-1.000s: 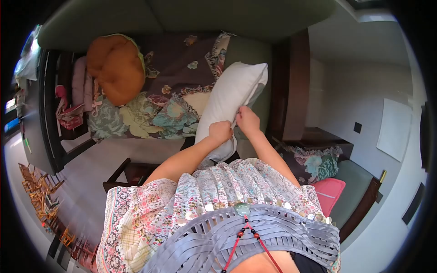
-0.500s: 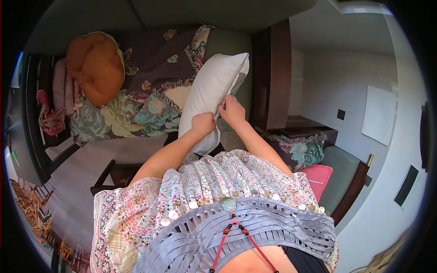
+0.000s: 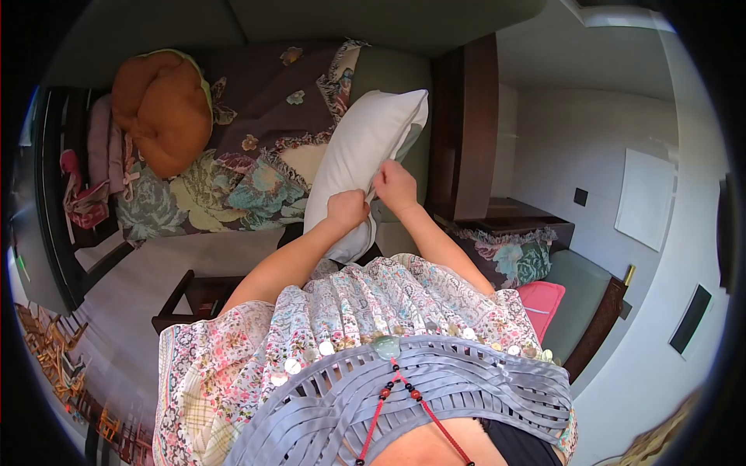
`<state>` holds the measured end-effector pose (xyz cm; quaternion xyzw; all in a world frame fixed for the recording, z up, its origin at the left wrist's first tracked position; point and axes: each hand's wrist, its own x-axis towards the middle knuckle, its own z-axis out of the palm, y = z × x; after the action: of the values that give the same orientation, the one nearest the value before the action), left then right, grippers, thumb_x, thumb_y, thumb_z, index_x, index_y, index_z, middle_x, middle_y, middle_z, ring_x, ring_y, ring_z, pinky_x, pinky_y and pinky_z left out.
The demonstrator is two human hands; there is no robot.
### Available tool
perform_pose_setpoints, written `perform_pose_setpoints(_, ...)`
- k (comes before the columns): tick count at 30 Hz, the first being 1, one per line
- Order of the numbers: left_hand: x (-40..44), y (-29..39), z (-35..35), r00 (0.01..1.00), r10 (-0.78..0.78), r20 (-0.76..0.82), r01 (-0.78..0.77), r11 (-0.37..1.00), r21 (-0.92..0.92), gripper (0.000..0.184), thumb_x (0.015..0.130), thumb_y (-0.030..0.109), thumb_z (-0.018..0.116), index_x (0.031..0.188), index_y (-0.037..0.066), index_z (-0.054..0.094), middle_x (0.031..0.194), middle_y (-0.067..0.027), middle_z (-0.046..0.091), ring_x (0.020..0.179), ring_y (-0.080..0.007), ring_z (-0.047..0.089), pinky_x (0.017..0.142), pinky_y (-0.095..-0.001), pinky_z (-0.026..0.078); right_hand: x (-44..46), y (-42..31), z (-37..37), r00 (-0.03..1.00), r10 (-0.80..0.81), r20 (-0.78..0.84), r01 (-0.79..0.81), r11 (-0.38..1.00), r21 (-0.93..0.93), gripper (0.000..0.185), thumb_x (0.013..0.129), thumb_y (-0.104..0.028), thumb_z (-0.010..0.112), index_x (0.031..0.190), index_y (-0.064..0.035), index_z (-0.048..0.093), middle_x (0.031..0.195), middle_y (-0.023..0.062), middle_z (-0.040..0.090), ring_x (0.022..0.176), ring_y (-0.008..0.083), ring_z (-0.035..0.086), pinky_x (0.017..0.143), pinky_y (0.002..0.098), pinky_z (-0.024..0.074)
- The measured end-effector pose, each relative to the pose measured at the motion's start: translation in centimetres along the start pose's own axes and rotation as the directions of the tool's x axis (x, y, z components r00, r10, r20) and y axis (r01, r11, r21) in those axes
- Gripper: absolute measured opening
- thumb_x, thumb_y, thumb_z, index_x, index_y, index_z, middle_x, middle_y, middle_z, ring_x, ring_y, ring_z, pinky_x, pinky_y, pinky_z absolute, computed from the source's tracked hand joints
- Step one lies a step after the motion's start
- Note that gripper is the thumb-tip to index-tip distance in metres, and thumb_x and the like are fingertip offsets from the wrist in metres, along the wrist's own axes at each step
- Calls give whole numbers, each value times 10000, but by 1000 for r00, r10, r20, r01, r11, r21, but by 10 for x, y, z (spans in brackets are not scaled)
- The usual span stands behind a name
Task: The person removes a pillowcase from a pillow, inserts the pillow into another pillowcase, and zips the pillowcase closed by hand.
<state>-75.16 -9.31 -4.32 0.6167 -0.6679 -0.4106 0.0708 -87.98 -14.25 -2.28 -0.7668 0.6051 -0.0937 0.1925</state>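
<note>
A white cushion (image 3: 353, 144) with a grey-green underside stands on its edge in front of me, leaning over the sofa seat. My left hand (image 3: 347, 210) is closed on its seam edge near the lower end. Slightly higher along the same edge, my right hand (image 3: 395, 186) is closed, thumb and fingers pinched against the seam. Whether a zip pull lies between those fingers is too small to tell. The two hands are close together but apart.
A dark floral throw (image 3: 256, 101) covers the sofa, with an orange cushion (image 3: 163, 113) on it. A dark wooden stool (image 3: 186, 303) stands at left. To the right are a wooden cabinet (image 3: 474, 124), a fringed floral cushion (image 3: 524, 256) and a pink cushion (image 3: 542, 304).
Both hands keep their hold on the cushion's edge, with the right hand shifted very slightly. The view has moved a little.
</note>
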Motion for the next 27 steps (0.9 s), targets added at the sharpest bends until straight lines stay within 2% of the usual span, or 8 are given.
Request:
perform_pose_setpoints(2, -1, 0, -1, 1000, 10, 4, -10, 1000, -3, 156, 672, 197, 534, 698, 49, 575, 660, -157, 600, 634, -313, 594, 586, -421, 464, 2, 2, -7, 929, 329, 167, -363, 895, 260, 106, 694, -151, 559, 732, -70, 503, 715, 111, 531, 663, 290, 539, 556, 388, 431)
perform_pose_setpoints(6, 0, 4, -4, 1000, -5, 23, 5, 1000, -5, 159, 675, 200, 533, 698, 48, 574, 666, -158, 600, 641, -313, 595, 591, -424, 463, 1, -2, -3, 904, 353, 239, -384, 919, 94, 159, 700, -186, 565, 734, -48, 493, 747, 134, 550, 665, 308, 532, 564, 389, 425)
perform_pose_setpoints(8, -1, 7, -8, 1000, -10, 28, 9, 999, 33, 137, 677, 172, 531, 700, 47, 583, 671, -161, 604, 641, -307, 604, 593, -416, 474, -3, -3, -2, 959, 254, 128, -267, 958, 102, 178, 727, -198, 555, 732, -31, 494, 759, 149, 554, 678, 329, 534, 587, 405, 427)
perform_pose_setpoints(11, -1, 6, -7, 1000, -2, 28, 2, 1000, 10, 136, 677, 173, 531, 695, 47, 581, 668, -159, 604, 638, -307, 602, 587, -414, 473, -5, -2, 1, 981, 170, 93, -171, 985, 6, 170, 755, -191, 536, 738, -26, 500, 754, 143, 553, 697, 336, 541, 608, 416, 432)
perform_pose_setpoints(18, 2, 4, -8, 1000, 6, 22, -6, 1000, 14, 133, 678, 167, 532, 703, 48, 585, 671, -160, 604, 639, -308, 603, 592, -417, 472, -2, 2, -20, 982, -43, 186, 68, 989, -130, 81, 753, -139, 506, 741, -59, 514, 730, 126, 539, 694, 317, 553, 591, 420, 447)
perform_pose_setpoints(20, 2, 1, -1, 1000, 19, 20, -19, 999, 25, 130, 677, 167, 532, 706, 52, 585, 668, -155, 605, 635, -309, 602, 589, -423, 471, -8, 0, -17, 951, -216, 220, 244, 964, -109, 43, 721, -109, 504, 743, -72, 510, 722, 123, 533, 677, 312, 556, 574, 416, 449)
perform_pose_setpoints(24, -4, -7, 2, 1000, 9, 7, -9, 1000, 14, 132, 680, 166, 527, 724, 58, 590, 665, -147, 606, 632, -310, 601, 582, -422, 471, -24, -13, -3, 932, -208, 298, 212, 977, 19, 38, 706, -106, 502, 724, -74, 514, 724, 116, 537, 671, 311, 557, 561, 419, 444)
perform_pose_setpoints(27, -7, -5, -3, 1000, -13, 4, 12, 999, 52, 139, 682, 162, 520, 741, 64, 600, 661, -149, 606, 624, -308, 601, 578, -420, 471, -14, -10, -10, 952, -140, 272, 162, 985, -62, 38, 702, -109, 502, 710, -78, 522, 715, 113, 544, 663, 311, 557, 554, 421, 444)
